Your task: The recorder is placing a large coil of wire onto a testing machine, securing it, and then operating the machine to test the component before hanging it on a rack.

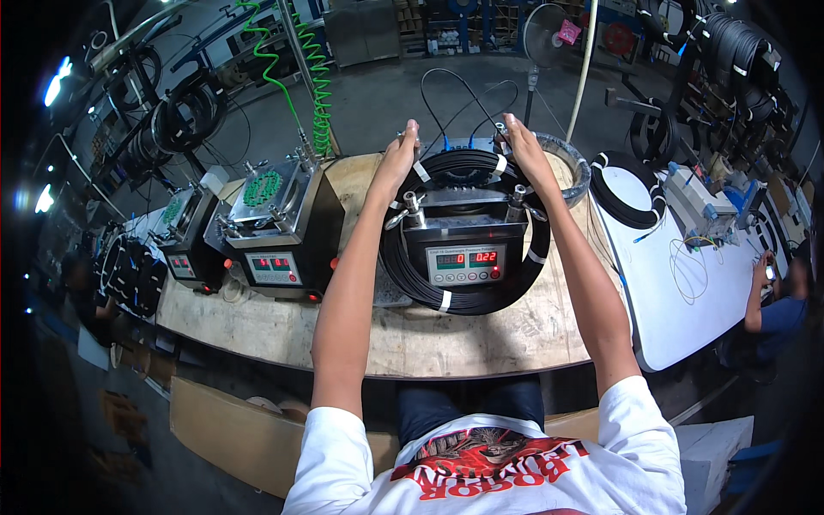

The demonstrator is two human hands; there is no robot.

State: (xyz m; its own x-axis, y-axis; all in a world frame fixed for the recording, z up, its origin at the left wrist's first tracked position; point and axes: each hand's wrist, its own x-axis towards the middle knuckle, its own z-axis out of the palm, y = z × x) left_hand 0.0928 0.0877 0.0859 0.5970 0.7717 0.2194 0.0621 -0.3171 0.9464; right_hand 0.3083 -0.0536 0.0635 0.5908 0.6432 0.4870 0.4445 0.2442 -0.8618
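A polishing machine (463, 265) with a lit red display stands in front of me on the wooden bench. Around its body lies a coil of black cable (536, 249) bound with white tape. Two metal clamp posts (412, 206) rise at its near corners. My left hand (396, 165) is closed at the far left corner post, with bits of metal showing by the fingers. At the far right corner my right hand (528, 154) closes on the other post, whose metal top (500, 129) shows beside the fingertips. Blue-ended thin cables (446, 142) loop up between both hands; most fingers are partly hidden.
Two similar machines (273, 232) with green-dotted plates stand to the left. Another black cable coil (629, 189) and a device (699, 202) lie on the white table (687, 318) at right. Green coiled air hoses (319, 94) hang behind. A person (777, 296) sits at far right.
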